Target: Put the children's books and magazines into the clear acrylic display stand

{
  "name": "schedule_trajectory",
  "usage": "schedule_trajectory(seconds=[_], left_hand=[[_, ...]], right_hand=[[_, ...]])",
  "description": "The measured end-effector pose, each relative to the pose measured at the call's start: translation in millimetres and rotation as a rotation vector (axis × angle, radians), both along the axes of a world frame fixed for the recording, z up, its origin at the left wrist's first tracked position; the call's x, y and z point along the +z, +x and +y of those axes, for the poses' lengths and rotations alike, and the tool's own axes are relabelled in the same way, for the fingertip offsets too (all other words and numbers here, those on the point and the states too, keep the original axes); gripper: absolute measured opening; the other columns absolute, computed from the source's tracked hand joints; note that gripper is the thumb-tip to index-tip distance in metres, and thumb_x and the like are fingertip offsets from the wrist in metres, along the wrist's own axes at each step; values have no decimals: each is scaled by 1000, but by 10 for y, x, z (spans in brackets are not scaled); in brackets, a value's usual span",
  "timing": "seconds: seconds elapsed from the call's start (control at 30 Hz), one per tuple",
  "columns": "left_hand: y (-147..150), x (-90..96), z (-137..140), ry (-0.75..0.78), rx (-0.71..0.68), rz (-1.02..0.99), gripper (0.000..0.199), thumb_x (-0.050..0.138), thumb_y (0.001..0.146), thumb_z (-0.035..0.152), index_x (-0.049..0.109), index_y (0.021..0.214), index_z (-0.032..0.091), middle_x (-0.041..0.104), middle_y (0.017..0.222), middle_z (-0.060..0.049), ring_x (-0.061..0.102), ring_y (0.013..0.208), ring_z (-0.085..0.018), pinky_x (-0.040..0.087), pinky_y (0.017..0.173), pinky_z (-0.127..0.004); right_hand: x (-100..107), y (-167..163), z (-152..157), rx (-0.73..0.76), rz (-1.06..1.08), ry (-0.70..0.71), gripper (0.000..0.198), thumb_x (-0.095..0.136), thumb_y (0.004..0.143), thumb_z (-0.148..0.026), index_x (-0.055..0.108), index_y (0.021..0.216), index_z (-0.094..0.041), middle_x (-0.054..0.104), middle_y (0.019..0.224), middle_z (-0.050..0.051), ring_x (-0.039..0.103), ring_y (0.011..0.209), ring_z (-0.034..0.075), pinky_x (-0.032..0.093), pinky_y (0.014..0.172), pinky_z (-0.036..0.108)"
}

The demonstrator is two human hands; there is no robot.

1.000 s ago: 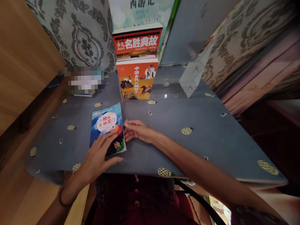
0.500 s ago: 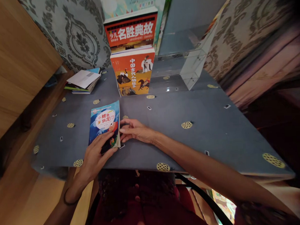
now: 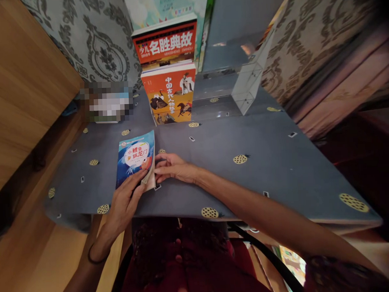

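Note:
A thin blue picture book (image 3: pixel 131 159) with a red fish on its cover lies on the table in front of me. My left hand (image 3: pixel 124 204) is at its lower left, with fingers over the cover and the thumb at the lower corner. That corner of the cover curls up, and pale pages show beneath. At the right edge of the book, my right hand (image 3: pixel 176 168) has its fingers bent, with thumb and fingertips against the page edges. The book hides part of these fingertips.
Beyond the book, a clear acrylic stand (image 3: pixel 248 86) holds several upright books, with an orange book (image 3: pixel 170 95) in front. A blurred stack (image 3: pixel 108 104) sits at the back left. The grey tablecloth (image 3: pixel 221 183) has a pineapple print. A wooden cabinet (image 3: pixel 26 75) stands left.
The lower right corner of the blue book's cover has lifted and curled, baring the pages. My left thumb has drawn in to that corner. The right hand has barely moved.

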State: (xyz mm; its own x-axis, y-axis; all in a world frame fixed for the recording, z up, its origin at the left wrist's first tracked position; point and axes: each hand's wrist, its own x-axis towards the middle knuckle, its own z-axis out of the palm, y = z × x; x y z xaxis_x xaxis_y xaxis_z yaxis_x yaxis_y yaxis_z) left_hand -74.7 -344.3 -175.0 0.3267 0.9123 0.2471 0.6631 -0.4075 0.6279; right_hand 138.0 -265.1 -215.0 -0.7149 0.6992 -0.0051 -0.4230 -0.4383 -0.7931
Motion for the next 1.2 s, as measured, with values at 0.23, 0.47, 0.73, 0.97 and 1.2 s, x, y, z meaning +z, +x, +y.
schedule_trajectory(seconds=[0.23, 0.47, 0.73, 0.97, 1.2], left_hand=[[13, 7, -5, 11, 12, 8, 44, 40, 105, 38, 65, 134, 18, 68, 137, -10, 63, 126, -24, 49, 110, -41], [39, 15, -25, 17, 7, 22, 43, 39, 105, 37, 64, 135, 19, 66, 139, -9, 61, 129, -23, 46, 113, -41], [32, 15, -25, 24, 8, 16, 43, 38, 105, 35, 64, 136, 19, 67, 138, -10, 61, 129, -23, 46, 113, -39], [49, 13, -35, 34, 18, 35, 43, 38, 105, 35, 63, 137, 19, 67, 138, -10, 62, 129, -24, 48, 113, -43], [28, -61, -34, 89, -20, 124, 45, 51, 101, 43, 58, 141, 23, 61, 145, -12, 59, 133, -28, 45, 114, -54]], right_hand=[[0, 2, -10, 11, -28, 14, 51, 90, 70, -26, 57, 108, -18, 69, 87, -1, 71, 75, 11, 63, 76, 26], [-27, -30, -45, -16, -34, 78, 62, 91, 64, -21, 55, 114, -18, 66, 93, -2, 69, 72, 11, 61, 71, 25], [-18, -20, -54, 12, -21, 102, 61, 86, 65, -17, 55, 118, -18, 64, 98, -1, 69, 73, 11, 60, 72, 27], [-27, -30, -55, 23, -13, 105, 67, 85, 65, -16, 54, 124, -18, 65, 104, 2, 67, 75, 11, 60, 75, 28], [-51, -53, -74, -30, -52, 106, 67, 89, 65, -22, 55, 123, -20, 66, 95, 0, 67, 74, 12, 59, 69, 25]])
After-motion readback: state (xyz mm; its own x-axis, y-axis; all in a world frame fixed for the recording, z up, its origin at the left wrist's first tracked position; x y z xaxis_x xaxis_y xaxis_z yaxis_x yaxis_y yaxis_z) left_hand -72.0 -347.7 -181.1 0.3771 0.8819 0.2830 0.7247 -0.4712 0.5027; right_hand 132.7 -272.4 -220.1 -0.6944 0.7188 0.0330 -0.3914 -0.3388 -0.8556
